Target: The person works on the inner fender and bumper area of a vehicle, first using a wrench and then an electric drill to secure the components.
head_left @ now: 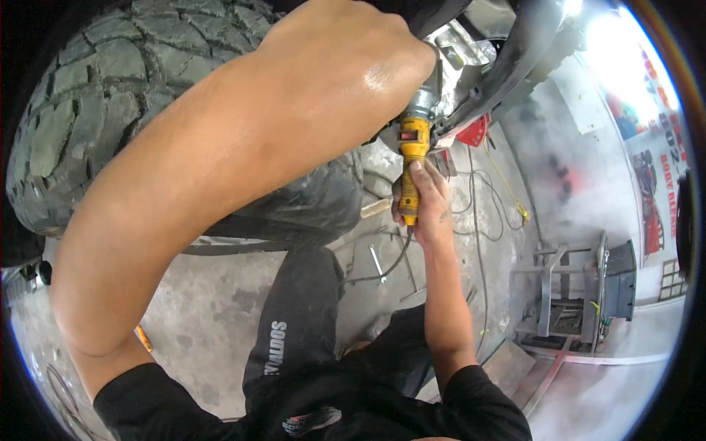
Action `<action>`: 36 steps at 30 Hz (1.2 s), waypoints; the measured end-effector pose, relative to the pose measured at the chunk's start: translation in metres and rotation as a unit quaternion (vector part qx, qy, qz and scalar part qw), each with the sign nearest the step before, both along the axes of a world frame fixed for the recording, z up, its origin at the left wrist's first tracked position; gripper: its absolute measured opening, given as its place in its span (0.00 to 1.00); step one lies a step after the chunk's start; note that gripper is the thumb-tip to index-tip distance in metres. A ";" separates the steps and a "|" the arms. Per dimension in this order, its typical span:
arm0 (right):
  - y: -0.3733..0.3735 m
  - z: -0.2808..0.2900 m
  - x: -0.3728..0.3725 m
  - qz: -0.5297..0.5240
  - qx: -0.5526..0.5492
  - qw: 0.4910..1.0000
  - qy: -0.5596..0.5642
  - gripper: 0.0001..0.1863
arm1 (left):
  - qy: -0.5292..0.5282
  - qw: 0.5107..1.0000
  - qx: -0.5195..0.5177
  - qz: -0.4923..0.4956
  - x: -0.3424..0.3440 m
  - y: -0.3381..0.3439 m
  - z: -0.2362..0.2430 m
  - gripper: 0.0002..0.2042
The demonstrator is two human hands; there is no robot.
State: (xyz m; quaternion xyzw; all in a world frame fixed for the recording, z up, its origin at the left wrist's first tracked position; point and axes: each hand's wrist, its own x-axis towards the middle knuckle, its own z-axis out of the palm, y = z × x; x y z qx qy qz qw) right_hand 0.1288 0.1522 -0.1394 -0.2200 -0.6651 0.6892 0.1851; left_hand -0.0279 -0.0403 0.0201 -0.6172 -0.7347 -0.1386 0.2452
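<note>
My right hand (435,197) is wrapped round the yellow body of an angle grinder (414,143), which points up and away from me. Its metal head lies close to a bare metal bracket (457,53) on the vehicle, and whether the two touch is hidden. My left arm bends across the view in front of a big knobbly tyre (95,95). At the top, my left hand (357,37) is beside the grinder's head; its fingers are out of sight behind the wrist. A dark power cord (403,253) runs from the grinder's lower end toward my leg.
On the concrete floor lie a wrench (377,263), more cables (482,242) and an orange-handled tool (143,338). A red object (474,131) sits past the grinder. To the right stands a metal rack (562,294) by a grey bin (620,279), near a smudged white wall (559,173).
</note>
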 end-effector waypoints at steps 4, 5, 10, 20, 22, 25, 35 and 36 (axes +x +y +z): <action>0.003 -0.001 0.003 -0.004 -0.033 0.999 -0.007 0.21 | 0.033 0.998 0.041 0.035 0.002 0.007 -0.007 0.11; 0.005 -0.001 0.003 0.000 -0.034 0.999 -0.006 0.22 | 0.035 0.998 0.040 0.036 0.002 0.007 -0.006 0.11; 0.006 0.002 0.004 -0.004 -0.014 1.000 -0.018 0.21 | 0.036 0.997 0.060 0.024 0.001 0.004 -0.004 0.14; 0.005 0.002 0.001 -0.007 -0.014 1.000 0.003 0.22 | 0.005 1.000 -0.022 -0.017 0.007 -0.012 0.014 0.08; 0.006 -0.001 0.000 0.010 -0.028 1.000 0.011 0.22 | -0.023 0.999 -0.041 -0.015 0.000 -0.007 0.011 0.08; 0.001 0.003 0.002 0.011 -0.022 1.000 0.010 0.20 | -0.035 0.998 -0.043 -0.023 0.003 -0.013 0.016 0.07; 0.001 -0.002 0.004 0.005 -0.009 1.000 0.021 0.22 | -0.021 0.999 -0.028 -0.030 0.000 -0.012 0.015 0.07; 0.001 -0.002 0.004 0.003 -0.009 1.000 0.021 0.22 | -0.041 0.997 -0.036 -0.046 0.000 -0.013 0.017 0.07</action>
